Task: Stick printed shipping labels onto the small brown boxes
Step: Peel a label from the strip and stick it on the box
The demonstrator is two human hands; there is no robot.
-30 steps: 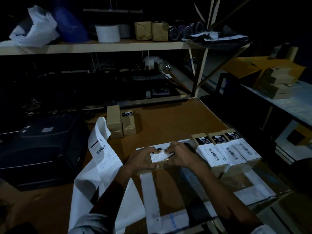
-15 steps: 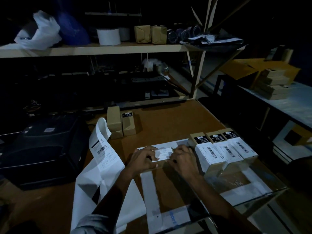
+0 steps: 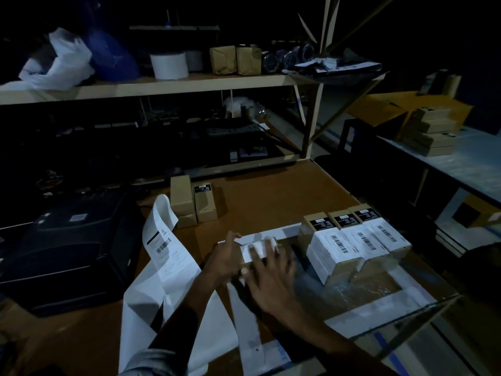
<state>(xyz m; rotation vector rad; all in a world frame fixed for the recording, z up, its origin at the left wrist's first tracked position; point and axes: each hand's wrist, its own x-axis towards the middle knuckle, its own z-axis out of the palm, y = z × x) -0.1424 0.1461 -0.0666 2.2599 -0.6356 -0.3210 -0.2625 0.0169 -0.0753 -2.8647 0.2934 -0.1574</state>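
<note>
Left hand (image 3: 226, 260) rested on the near-left side of a small brown box (image 3: 248, 264) at desk (image 3: 271, 196) centre, fingers loosely curved against it – whether pinching or only steadying could not be told (blur). Right hand (image 3: 267, 278) lay flat over the white shipping label (image 3: 253, 251) on the box top, fingers straight and spread, pressing down. Just beside, at 3 o'clock: three labelled boxes (image 3: 355, 241) in a touching row, barcodes up. At 11 o'clock, well apart, stood two plain boxes (image 3: 192, 202) side by side. At 9 o'clock curled a strip of printed labels (image 3: 162, 248), running down over the desk edge – beyond it, a black printer (image 3: 67, 245). On the shelf (image 3: 151, 86) at 12 o'clock: a white roll (image 3: 169, 65) and two brown parcels (image 3: 235, 60).
</note>
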